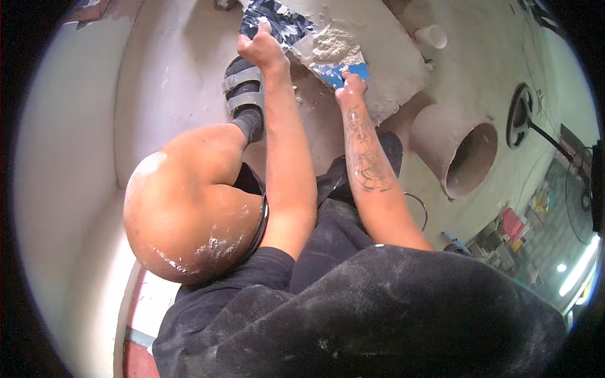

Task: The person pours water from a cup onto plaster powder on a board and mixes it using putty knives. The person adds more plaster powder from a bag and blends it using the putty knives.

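Gripping a dark smeared plate (285, 25) and blue scraper (332, 74) with closed hands (261, 51) (351, 87).

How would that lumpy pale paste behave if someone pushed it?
The paste would probably shift as a thick, soft mass rather than run, since its surface holds rough ridges and lumps. It is likely sticky too, judging by the smears clinging to the blue scraper and the dark flat tool.

left grip (261, 51) on dark tool (287, 24), right grip (351, 87) on blue scraper (359, 72), pale paste (337, 45)
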`<state>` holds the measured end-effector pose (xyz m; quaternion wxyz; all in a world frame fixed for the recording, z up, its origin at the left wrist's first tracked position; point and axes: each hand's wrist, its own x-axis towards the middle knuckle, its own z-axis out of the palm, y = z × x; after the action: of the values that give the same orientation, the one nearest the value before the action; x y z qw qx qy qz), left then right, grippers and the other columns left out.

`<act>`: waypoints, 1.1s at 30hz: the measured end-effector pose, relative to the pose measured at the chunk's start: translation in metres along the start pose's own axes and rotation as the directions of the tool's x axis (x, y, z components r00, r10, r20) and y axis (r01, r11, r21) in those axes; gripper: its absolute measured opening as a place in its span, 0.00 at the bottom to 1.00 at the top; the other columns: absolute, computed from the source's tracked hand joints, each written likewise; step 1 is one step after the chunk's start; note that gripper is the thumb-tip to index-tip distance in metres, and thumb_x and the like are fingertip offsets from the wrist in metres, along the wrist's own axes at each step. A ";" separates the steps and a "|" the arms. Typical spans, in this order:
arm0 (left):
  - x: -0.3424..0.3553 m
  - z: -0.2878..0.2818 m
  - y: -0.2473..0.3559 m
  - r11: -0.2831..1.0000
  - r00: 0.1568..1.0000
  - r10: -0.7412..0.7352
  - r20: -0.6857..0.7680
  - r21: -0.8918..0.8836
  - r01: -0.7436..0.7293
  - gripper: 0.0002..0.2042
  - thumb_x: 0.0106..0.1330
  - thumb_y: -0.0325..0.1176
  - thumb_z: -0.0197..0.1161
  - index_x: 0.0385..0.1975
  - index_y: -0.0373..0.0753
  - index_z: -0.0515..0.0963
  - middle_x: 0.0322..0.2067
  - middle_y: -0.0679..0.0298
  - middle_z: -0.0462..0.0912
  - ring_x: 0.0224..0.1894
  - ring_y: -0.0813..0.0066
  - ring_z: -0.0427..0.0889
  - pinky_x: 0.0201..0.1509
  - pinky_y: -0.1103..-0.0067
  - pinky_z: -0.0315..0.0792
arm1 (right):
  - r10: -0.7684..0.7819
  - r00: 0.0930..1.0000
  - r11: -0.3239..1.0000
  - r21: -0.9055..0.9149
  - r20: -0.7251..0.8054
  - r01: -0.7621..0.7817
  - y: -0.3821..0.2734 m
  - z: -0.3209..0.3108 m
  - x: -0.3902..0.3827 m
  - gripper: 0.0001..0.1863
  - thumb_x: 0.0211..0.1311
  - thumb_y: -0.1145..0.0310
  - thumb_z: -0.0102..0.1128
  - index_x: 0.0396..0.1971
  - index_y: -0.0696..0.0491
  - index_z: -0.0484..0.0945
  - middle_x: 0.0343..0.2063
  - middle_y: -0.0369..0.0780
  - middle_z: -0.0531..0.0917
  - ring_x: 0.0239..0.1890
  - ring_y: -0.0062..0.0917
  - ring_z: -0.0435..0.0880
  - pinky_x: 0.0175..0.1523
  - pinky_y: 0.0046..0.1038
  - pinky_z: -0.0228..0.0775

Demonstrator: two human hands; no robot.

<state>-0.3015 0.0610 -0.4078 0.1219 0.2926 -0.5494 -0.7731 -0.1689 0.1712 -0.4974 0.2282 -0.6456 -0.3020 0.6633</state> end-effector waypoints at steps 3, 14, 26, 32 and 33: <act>-0.005 0.009 -0.002 0.999 1.000 -0.016 0.021 -0.051 0.017 0.05 0.52 0.17 0.60 0.29 0.29 0.76 0.29 0.62 0.79 0.27 0.74 0.77 0.33 0.78 0.72 | 0.173 0.968 0.982 0.104 -0.181 -0.156 -0.021 0.028 0.014 0.19 0.41 0.86 0.58 0.39 0.66 0.71 0.39 0.44 0.77 0.39 0.31 0.79 0.42 0.32 0.72; 0.004 -0.003 -0.011 0.999 1.000 -0.004 0.007 -0.041 0.004 0.03 0.52 0.18 0.60 0.27 0.30 0.76 0.25 0.64 0.79 0.24 0.77 0.75 0.28 0.80 0.70 | -0.432 0.585 -0.003 -0.650 0.686 0.760 -0.098 0.055 -0.001 0.16 0.45 0.77 0.55 0.39 0.57 0.77 0.42 0.49 0.78 0.39 0.42 0.81 0.39 0.35 0.74; 0.008 -0.014 -0.037 0.994 1.000 -0.026 -0.003 0.107 0.026 0.04 0.51 0.21 0.63 0.26 0.29 0.77 0.24 0.61 0.80 0.21 0.76 0.75 0.26 0.78 0.69 | -0.015 0.211 -0.439 -0.196 0.977 0.877 -0.114 0.048 0.029 0.10 0.50 0.75 0.48 0.29 0.54 0.79 0.34 0.49 0.78 0.36 0.45 0.79 0.41 0.39 0.73; -0.021 0.002 -0.041 0.959 0.995 -0.089 0.040 0.275 0.074 0.04 0.50 0.22 0.64 0.26 0.31 0.78 0.24 0.62 0.81 0.22 0.75 0.77 0.27 0.77 0.71 | -0.187 0.255 -0.271 -0.299 0.949 0.915 -0.123 0.050 0.063 0.09 0.49 0.74 0.49 0.25 0.57 0.80 0.32 0.51 0.79 0.36 0.43 0.79 0.44 0.39 0.72; -0.022 0.004 -0.042 0.968 0.991 -0.111 0.070 0.232 0.092 0.06 0.50 0.25 0.64 0.27 0.30 0.78 0.24 0.59 0.82 0.24 0.70 0.78 0.29 0.75 0.71 | -0.115 0.225 -0.430 -0.253 0.967 0.867 -0.109 0.041 0.063 0.09 0.49 0.74 0.49 0.24 0.58 0.80 0.32 0.51 0.80 0.37 0.44 0.79 0.44 0.39 0.72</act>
<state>-0.2808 0.0913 -0.4386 0.0250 0.3001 -0.6236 -0.7214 -0.2227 0.2886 -0.4677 -0.0368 -0.0752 -0.9827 0.1654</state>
